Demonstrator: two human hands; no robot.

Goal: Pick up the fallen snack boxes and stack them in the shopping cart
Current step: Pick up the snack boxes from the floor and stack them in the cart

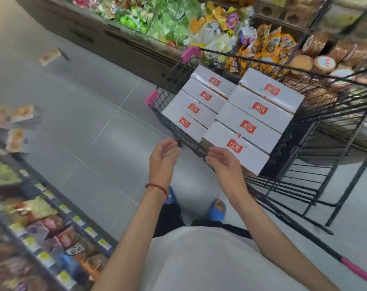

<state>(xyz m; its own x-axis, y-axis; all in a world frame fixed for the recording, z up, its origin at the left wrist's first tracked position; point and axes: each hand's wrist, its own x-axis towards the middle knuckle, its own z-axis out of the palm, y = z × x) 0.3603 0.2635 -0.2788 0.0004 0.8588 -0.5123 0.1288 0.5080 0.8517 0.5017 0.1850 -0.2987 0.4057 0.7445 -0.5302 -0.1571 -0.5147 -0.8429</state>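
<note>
A black wire shopping cart [300, 143] with pink corner caps stands ahead of me on the right. Inside it lie several white snack boxes [249, 127] with red logos, packed in two rows side by side. My left hand [163, 153] hovers just outside the cart's near-left rim, fingers relaxed, holding nothing. My right hand [223, 162] is over the near rim beside the closest box, fingers loosely spread and empty. One snack box [50, 55] lies on the grey floor at the far left. More boxes [12, 117] sit at the left edge above the shelf.
A shelf of packaged snacks [41, 227] runs along the lower left. A display of bagged sweets and round tins [241, 32] fills the back and right behind the cart. Grey tiled floor [90, 127] lies between them. My feet in blue slippers [217, 210] stand by the cart.
</note>
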